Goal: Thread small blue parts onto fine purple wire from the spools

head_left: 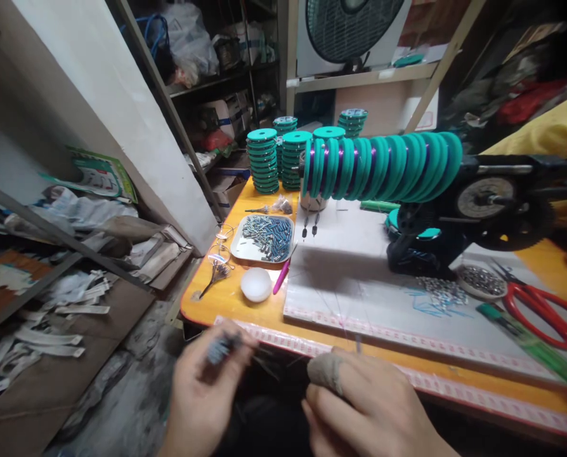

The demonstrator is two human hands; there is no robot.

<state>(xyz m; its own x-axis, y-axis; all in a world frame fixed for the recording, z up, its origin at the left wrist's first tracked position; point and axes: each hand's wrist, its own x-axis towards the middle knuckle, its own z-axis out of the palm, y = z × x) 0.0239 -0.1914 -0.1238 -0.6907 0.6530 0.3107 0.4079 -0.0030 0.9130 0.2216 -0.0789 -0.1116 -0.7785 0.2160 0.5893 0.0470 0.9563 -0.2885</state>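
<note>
Bundle of bluish-grey pieces [221, 349] sits in the left hand [205, 387], just in front of the table edge; blur hides its exact make-up. Thumb and fingers pinch around the bundle, a grip that likely keeps the loose pieces together. The right hand [371, 400] is apart from the left, its back facing up and its fingers curled inward; whether its fingertips pinch a thin item cannot be told. A grey wrap [326, 371] covers one finger, presumably as protection against rubbing.

The white tray [238, 249] holds many short metal pieces [276, 235]; its raised rim apparently stops them from rolling away. A white bowl [256, 285] and a purple-handled tool [281, 278] lie beside it, probably for easy reach. Green spools [383, 166] sit in a close row on the black machine [421, 238], seemingly held in line by its shaft. Stacked spools [263, 162] stand behind the tray, likely to save table space. Red-handled scissors [526, 311] lie at the right.
</note>
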